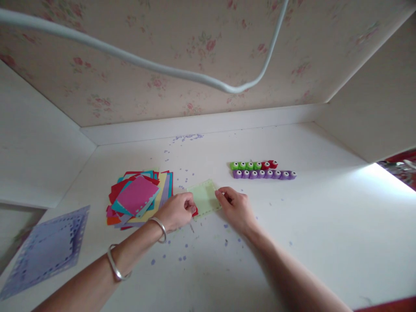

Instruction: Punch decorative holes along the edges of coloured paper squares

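Observation:
A pale green paper (204, 198) with small holes along its edges lies on the white table between my hands. My left hand (178, 211), with bracelets on the wrist and forearm, is closed at the paper's left edge. Something small and red (195, 212) shows under its fingertips, most of it hidden. At the paper's right edge, my right hand (234, 207) pinches the green sheet between thumb and fingers.
Coloured papers (138, 196) are piled left of my left hand. Purple punched sheets (48, 249) lie at the far left. Green and red punches (253, 165) stand behind a purple row (264, 174) at back right. Paper bits (188, 137) dot the table (308, 242).

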Available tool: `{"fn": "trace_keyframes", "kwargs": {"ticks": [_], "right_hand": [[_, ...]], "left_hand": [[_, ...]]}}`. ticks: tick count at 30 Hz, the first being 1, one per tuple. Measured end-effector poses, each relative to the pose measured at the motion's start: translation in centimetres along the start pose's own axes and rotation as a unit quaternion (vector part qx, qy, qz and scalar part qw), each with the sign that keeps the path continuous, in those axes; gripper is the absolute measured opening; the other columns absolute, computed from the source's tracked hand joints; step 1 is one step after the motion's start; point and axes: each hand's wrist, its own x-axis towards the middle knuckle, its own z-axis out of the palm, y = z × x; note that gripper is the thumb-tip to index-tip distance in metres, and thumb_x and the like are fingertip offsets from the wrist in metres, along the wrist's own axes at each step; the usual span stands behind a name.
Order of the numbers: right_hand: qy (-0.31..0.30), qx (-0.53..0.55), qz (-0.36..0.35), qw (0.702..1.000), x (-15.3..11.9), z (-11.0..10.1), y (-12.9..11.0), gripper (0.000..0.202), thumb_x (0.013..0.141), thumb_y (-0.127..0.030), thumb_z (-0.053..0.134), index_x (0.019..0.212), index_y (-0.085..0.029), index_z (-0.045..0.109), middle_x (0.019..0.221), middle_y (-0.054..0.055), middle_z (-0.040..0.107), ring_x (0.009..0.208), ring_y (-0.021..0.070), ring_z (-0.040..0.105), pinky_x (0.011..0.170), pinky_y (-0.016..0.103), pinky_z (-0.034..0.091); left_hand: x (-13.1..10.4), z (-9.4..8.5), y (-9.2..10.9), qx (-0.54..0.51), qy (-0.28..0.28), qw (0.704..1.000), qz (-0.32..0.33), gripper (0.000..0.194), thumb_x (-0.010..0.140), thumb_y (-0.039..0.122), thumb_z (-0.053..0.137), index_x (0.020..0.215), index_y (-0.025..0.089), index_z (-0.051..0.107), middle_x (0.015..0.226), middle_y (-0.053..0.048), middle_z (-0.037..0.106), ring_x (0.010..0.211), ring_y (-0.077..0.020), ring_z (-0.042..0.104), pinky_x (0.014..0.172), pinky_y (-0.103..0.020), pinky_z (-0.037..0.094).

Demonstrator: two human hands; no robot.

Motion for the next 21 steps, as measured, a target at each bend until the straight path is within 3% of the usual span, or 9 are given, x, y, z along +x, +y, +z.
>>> {"fn": "trace_keyframes", "kwargs": {"ticks": [21], "right_hand": [[-0.022, -0.034, -0.022, 0.999, -0.07, -0.06, 0.08, 0.030, 0.094, -0.039, 0.047, 0.088, -0.020, 0.069, 0.063, 0.001, 0.066, 0.052, 0.0117, 0.052, 0.052, 0.023, 0.033]], "left_hand": [[-0.36, 0.05, -0.25, 0.016, -0.007, 0.999, 0.041, 0.009, 0.080, 0.018, 0.052, 0.072, 0.019, 0.057, 0.064, 0.001, 0.059, 0.061, -0.0144, 0.056, 0.053, -0.022, 0.032]]}}
